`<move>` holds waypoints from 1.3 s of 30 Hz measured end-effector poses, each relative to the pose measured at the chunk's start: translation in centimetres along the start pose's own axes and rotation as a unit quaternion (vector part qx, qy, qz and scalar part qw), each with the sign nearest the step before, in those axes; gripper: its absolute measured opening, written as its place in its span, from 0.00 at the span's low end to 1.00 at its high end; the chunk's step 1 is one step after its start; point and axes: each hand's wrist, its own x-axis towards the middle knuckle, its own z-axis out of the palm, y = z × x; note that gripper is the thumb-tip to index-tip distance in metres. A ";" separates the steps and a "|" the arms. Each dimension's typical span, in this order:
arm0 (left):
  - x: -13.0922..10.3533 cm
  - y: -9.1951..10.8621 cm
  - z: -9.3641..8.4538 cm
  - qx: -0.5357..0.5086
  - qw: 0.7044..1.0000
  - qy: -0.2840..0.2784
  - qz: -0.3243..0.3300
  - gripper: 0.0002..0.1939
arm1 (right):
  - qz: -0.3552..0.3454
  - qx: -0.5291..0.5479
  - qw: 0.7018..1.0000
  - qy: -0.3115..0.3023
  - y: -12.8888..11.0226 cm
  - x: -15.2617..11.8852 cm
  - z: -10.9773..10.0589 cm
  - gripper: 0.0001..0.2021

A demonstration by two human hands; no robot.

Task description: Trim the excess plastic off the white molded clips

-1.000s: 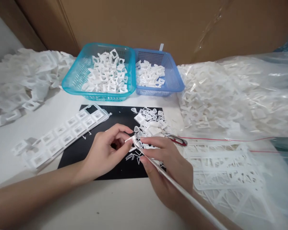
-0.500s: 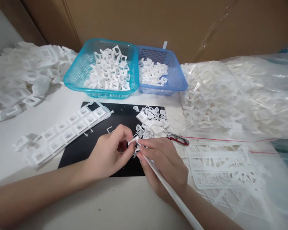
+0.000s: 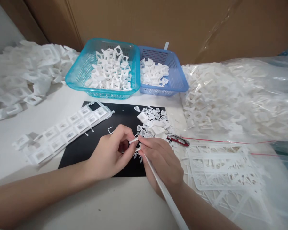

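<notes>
Over the black mat (image 3: 76, 156), my left hand (image 3: 110, 150) pinches a small white plastic part (image 3: 133, 140) between thumb and forefinger. My right hand (image 3: 162, 161) closes on a long white strip (image 3: 169, 199), which runs from under its fingers down to the bottom edge of the view. The right fingertips meet the left ones at the small part, and much of it is hidden by them. Just beyond the hands lies a pile of thin white scraps and a few square pieces (image 3: 156, 123). A red-handled folding tool (image 3: 179, 140) rests beside that pile.
A white moulded frame of square parts (image 3: 70, 135) lies across the mat's left edge. Behind stand a teal basket (image 3: 74, 75) and a blue basket (image 3: 180, 80) of white pieces. White parts (image 3: 33, 70) heap at left; a clear bag (image 3: 213, 95) and trimmed frames (image 3: 225, 169) lie right.
The lower end of the long white strip has swung left, and my right hand has shifted slightly left with it. More of the small part shows between the fingers. My left hand keeps its pinch.
</notes>
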 end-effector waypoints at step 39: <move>-0.1 -0.3 0.9 -0.119 0.992 0.047 0.013 0.10 | 0.086 0.050 0.995 0.025 -1.7 0.3 -0.1 0.10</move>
